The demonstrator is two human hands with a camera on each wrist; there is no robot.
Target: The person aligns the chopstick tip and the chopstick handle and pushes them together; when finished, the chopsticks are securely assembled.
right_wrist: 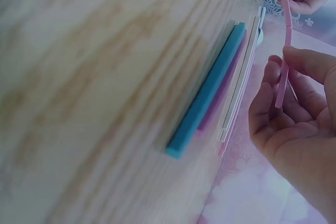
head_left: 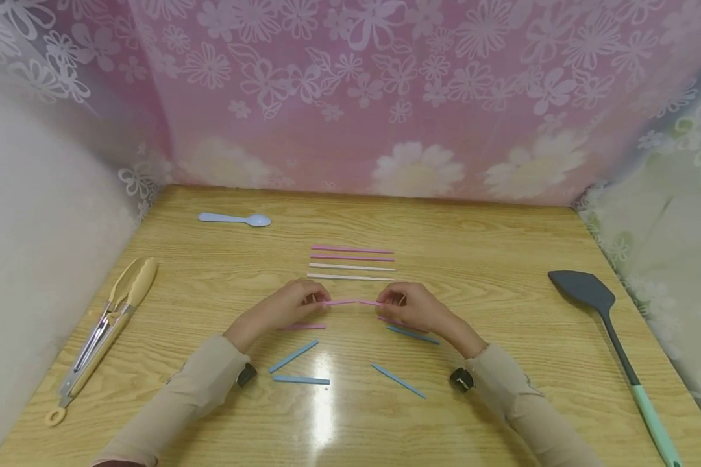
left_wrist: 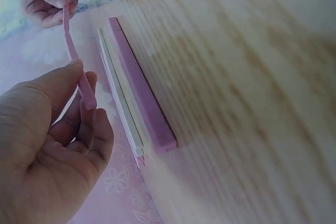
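Observation:
A thin pink stick [head_left: 341,301] spans the gap between both hands, raised over the table in the wrist views. Near its middle it has a kink or break; whether its two halves are still joined I cannot tell. My left hand [head_left: 286,305] pinches one end between thumb and fingers. The other end is pinched by my right hand [head_left: 416,306]. Beneath the left hand lies a short pink piece [head_left: 304,327]. Under the right hand are another pink piece [head_left: 405,325] and a blue piece [head_left: 413,335], side by side.
Two pink sticks [head_left: 352,250] and two white sticks [head_left: 351,277] lie in parallel beyond the hands. More blue pieces [head_left: 301,380] are nearer the front. A light blue spoon [head_left: 233,219] sits at the back left, tongs [head_left: 108,324] at left, a spatula [head_left: 613,331] at right.

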